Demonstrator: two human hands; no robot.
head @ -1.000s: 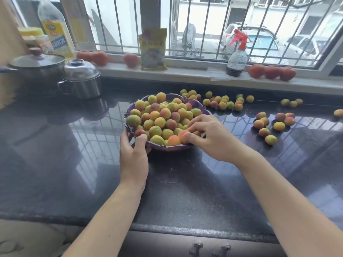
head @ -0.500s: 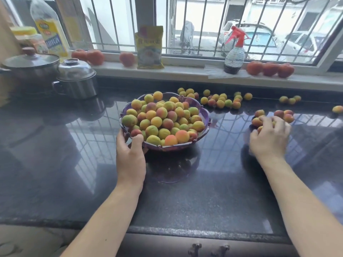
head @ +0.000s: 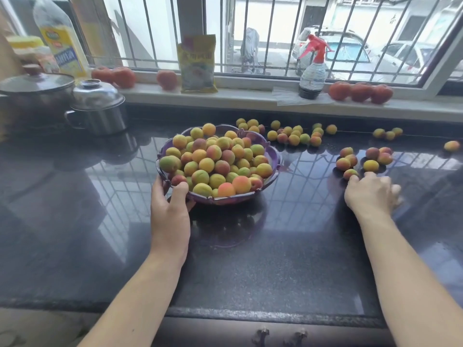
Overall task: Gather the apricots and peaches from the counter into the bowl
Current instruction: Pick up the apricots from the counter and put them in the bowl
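A purple scalloped bowl [head: 274, 156] heaped with apricots and peaches [head: 215, 164] stands mid-counter. My left hand [head: 170, 211] grips its front-left rim, thumb over the edge beside a reddish fruit. To the right lies a loose cluster of fruit [head: 370, 165]. My right hand [head: 370, 194] sits at the cluster's near edge with its fingers curled down around an apricot that the hand mostly hides. Its index tip touches another apricot [head: 350, 174]. More fruit [head: 293, 139] lies behind the bowl, and a few pieces [head: 389, 133] are at the far right.
Two lidded steel pots [head: 100, 113] stand at the back left on the dark counter [head: 250, 259]. The windowsill holds tomatoes [head: 360, 92], a spray bottle [head: 312, 78], a yellow packet [head: 198, 63] and an oil bottle [head: 61, 41].
My right hand left the bowl, swung right onto the fruit cluster, then drew back a little with its fingers curled. My left hand stayed on the bowl rim.
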